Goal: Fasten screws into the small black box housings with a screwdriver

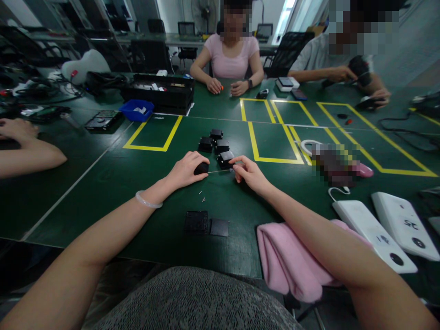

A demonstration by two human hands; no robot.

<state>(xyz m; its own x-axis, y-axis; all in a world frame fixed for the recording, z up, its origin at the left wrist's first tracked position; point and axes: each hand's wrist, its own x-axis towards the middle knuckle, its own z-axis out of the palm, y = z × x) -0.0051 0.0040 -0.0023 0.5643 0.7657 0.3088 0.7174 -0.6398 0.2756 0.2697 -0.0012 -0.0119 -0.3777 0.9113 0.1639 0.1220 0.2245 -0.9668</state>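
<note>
My left hand (185, 170), a clear bangle on its wrist, is closed around a small black box (201, 168) on the green table. In my right hand (250, 173), thumb and fingers pinch the handle of a thin screwdriver (220, 172). Its long shaft runs left, with the tip at the side of the box. Just beyond my hands stand several similar black boxes (205, 144) in a cluster. Between my forearms lie a few tiny screws (203, 199). Closer to me are two flat black pieces, a larger panel (196, 222) and a smaller one (219, 227).
A pink cloth (288, 256) hangs over the near edge under my right forearm. Two white devices (376, 233) lie farther right. Yellow tape (278, 160) marks rectangles. Beyond are a blue tray (136, 111) and a black bin (172, 98). Other people sit opposite; another's arm (30, 153) rests left.
</note>
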